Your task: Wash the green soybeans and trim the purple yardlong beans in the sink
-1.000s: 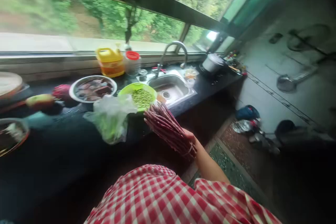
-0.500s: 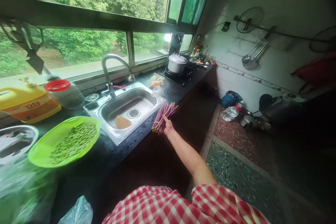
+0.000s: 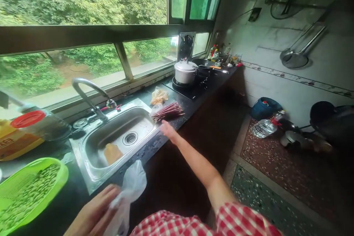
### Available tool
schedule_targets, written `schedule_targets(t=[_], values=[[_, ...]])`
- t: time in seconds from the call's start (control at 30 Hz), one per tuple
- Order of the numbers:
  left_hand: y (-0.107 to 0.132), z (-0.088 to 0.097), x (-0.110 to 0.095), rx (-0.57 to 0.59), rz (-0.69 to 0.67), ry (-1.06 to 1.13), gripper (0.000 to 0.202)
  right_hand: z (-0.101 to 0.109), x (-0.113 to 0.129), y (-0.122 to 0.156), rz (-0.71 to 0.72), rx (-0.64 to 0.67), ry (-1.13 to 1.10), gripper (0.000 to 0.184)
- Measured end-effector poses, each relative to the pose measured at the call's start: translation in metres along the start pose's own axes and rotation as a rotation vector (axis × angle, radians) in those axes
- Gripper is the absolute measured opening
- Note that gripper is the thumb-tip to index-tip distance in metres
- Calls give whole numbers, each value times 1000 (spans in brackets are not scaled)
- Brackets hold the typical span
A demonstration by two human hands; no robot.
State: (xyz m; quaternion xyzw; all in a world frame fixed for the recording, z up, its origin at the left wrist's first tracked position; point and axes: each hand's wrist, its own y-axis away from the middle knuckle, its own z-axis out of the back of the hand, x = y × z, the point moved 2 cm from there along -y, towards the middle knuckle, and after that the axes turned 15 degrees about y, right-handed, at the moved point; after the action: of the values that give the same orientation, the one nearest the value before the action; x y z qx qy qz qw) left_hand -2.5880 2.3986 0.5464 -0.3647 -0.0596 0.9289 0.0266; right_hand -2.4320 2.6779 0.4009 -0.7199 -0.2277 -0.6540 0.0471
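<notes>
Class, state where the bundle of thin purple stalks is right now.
In the head view, the bundle of thin purple stalks lies on the black counter at the steel sink's right end, just beyond the right hand.

The right arm (image 3: 197, 164) is outstretched, left hand (image 3: 95, 210) curled.

Daylight floods in through the window (image 3: 105, 33), glinting off the sink (image 3: 143, 127); beneath the counter (image 3: 151, 149), deep shadow; the left hand (image 3: 95, 210) looks badly blurred; far right, nearly black
</notes>
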Motion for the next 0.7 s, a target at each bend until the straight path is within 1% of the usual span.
schedule_targets(t=[0.03, 0.07, 0.1, 0.13, 0.17, 0.2, 0.23, 0.27, 0.3, 0.33, 0.37, 0.4, 0.43, 0.47, 0.5, 0.53, 0.57, 0.6, 0.63, 0.7], values=[[-21, -15, -4, 59, -17, 35, 34, 6, -4, 25, 45, 169, 114, 54], [-43, -33, -8, 95, -38, 71, 34, 14, -7, 51, 133, 277, 192, 49], [-65, -51, -13, 107, -61, 104, 34, 24, -9, 76, 217, 340, 263, 49], [-85, -71, -19, 103, -90, 131, 34, 33, -11, 97, 287, 389, 343, 57], [-105, -91, -25, 115, -128, 159, 33, 43, -11, 114, 336, 377, 404, 69], [-124, -110, -33, 149, -177, 193, 33, 54, -10, 124, 384, 263, 440, 74], [-142, -128, -40, 200, -232, 226, 33, 66, -7, 130, 428, 130, 458, 71], [-159, -144, -47, 261, -291, 253, 33, 78, -4, 132, 459, -18, 446, 60], [-175, -157, -53, 323, -352, 274, 33, 90, -2, 130, 469, -152, 415, 46], [-192, -167, -59, 380, -409, 290, 35, 102, -1, 126, 450, -250, 381, 32], [-209, -174, -62, 429, -458, 304, 43, 113, 0, 121, 401, -323, 350, 25], [-227, -181, -63, 475, -494, 322, 60, 124, 0, 116, 332, -394, 319, 23], [-245, -188, -63, 522, -513, 351, 80, 136, 1, 112, 257, -474, 278, 22], [-261, -197, -62, 585, -507, 394, 98, 147, 2, 109, 187, -568, 219, 23], [-276, -209, -61, 673, -476, 454, 111, 158, 4, 107, 132, -675, 142, 24], [-288, -224, -60, 793, -423, 538, 116, 169, 7, 106, 97, -788, 57, 28], [-296, -242, -60, 941, -355, 643, 118, 181, 11, 106, 75, -898, -4, 31], [-299, -263, -62, 1105, -279, 760, 117, 194, 17, 107, 62, -999, -10, 33], [-298, -284, -66, 1277, -199, 872, 116, 209, 24, 109, 61, -1096, 49, 33], [-289, -324, -78, 1591, -28, 1020, 108, 246, 40, 116, 99, -1257, 305, 29]])
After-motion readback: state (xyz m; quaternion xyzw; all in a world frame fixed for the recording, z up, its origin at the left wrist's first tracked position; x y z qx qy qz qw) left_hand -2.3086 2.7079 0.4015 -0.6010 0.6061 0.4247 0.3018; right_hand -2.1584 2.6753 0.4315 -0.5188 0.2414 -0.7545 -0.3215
